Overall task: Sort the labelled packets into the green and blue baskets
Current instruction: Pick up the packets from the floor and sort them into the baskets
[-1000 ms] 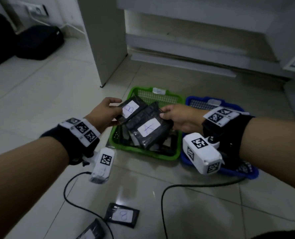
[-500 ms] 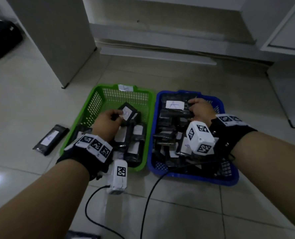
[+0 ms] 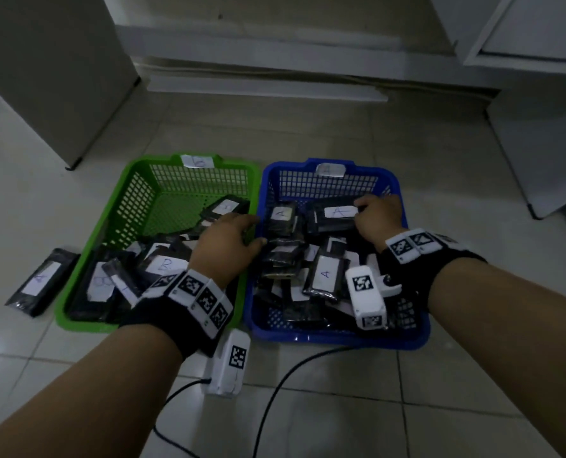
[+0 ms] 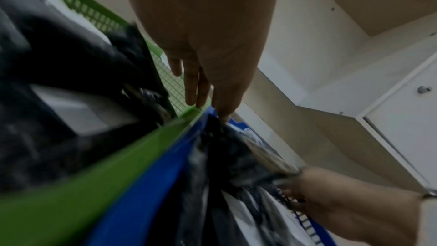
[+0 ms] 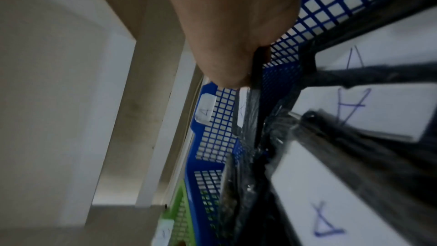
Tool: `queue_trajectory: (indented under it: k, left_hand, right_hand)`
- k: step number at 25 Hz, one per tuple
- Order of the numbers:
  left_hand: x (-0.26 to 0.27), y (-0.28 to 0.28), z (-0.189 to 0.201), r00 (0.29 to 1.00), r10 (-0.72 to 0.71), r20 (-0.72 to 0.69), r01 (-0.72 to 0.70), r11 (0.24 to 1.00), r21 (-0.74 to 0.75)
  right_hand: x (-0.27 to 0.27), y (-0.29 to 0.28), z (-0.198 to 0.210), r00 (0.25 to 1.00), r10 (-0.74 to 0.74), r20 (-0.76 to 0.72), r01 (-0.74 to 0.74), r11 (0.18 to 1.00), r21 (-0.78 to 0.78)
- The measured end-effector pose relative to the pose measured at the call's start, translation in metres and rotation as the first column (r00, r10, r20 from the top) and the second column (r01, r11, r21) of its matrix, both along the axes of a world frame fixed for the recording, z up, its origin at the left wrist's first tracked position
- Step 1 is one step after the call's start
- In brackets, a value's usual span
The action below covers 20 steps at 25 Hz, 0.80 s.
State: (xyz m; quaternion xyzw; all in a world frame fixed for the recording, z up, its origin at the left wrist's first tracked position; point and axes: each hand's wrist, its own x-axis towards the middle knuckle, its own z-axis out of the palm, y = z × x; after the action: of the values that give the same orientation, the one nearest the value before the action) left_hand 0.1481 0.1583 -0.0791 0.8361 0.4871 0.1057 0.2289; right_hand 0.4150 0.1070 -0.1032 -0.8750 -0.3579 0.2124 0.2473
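The A packet (image 3: 336, 214) lies at the far end of the blue basket (image 3: 337, 337), on top of the pile, its long axis running left to right across the basket and its white label up. The right hand (image 3: 379, 218) pinches its right end between thumb and fingers; in the right wrist view the thumb (image 5: 227, 70) presses the packet's dark edge against the mesh wall. Other A packets (image 3: 324, 276) lie below it in a loose heap, most with their long axes running near to far.

The left hand (image 3: 227, 242) is wide and holds nothing, fingers straight and spread over the seam where the two baskets touch; in the left wrist view the fingertips (image 4: 191, 98) reach the green rim. The green basket (image 3: 109, 223) stands just left of the blue one, with B packets (image 3: 164, 264) piled in its near half and one more (image 3: 225, 206) lying farther in, tilted, its long axis left to right.

One packet (image 3: 40, 282) lies on the tiled floor (image 3: 473, 391) just left of the green basket, its long axis slanting from near left to far right. Two black cables (image 3: 275, 391) trail over the tiles toward the person.
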Motion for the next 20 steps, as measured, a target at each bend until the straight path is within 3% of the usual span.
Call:
queue_trajectory:
  k: [3, 5, 8, 10, 12, 14, 17, 20]
  left_hand:
    - [0.003, -0.001, -0.007, 1.000, 0.006, -0.008, -0.007, 1.000, -0.018]
    - [-0.004, 0.001, -0.009, 0.999, -0.004, 0.039, 0.004, 1.000, 0.000]
    - [-0.017, 0.001, -0.006, 0.994, -0.090, 0.064, 0.090, 0.996, 0.002]
    - [-0.035, -0.003, 0.003, 0.978, -0.124, 0.166, 0.130, 0.991, -0.027]
    - [-0.065, -0.012, 0.014, 0.947, -0.117, 0.300, 0.121, 0.993, 0.004]
    - [-0.104, -0.025, 0.022, 0.919, -0.071, 0.387, 0.056, 0.997, 0.050]
    - [-0.180, -0.051, 0.022, 0.881, 0.166, 0.443, -0.155, 0.986, -0.061]
    - [-0.254, -0.081, 0.014, 0.895, 0.328, 0.302, -0.299, 0.944, -0.138]
  right_hand:
    - [-0.015, -0.007, -0.002, 0.940, 0.290, 0.179, -0.278, 0.956, -0.092]
    - [-0.028, -0.008, -0.004, 0.896, 0.429, 0.111, -0.407, 0.896, -0.177]
    - [-0.039, -0.008, 0.003, 0.860, 0.509, 0.018, -0.468, 0.804, -0.368]
    - [-0.055, -0.009, 0.016, 0.851, 0.520, 0.068, -0.481, 0.826, -0.296]
    - [-0.084, -0.013, 0.034, 0.847, 0.520, 0.110, -0.512, 0.854, -0.096]
    - [-0.124, -0.021, 0.048, 0.825, 0.550, 0.126, -0.562, 0.823, 0.087]
    - [-0.203, -0.041, 0.060, 0.704, 0.686, 0.182, -0.710, 0.677, 0.196]
    - [-0.275, -0.056, 0.056, 0.519, 0.824, 0.227, -0.852, 0.478, 0.214]
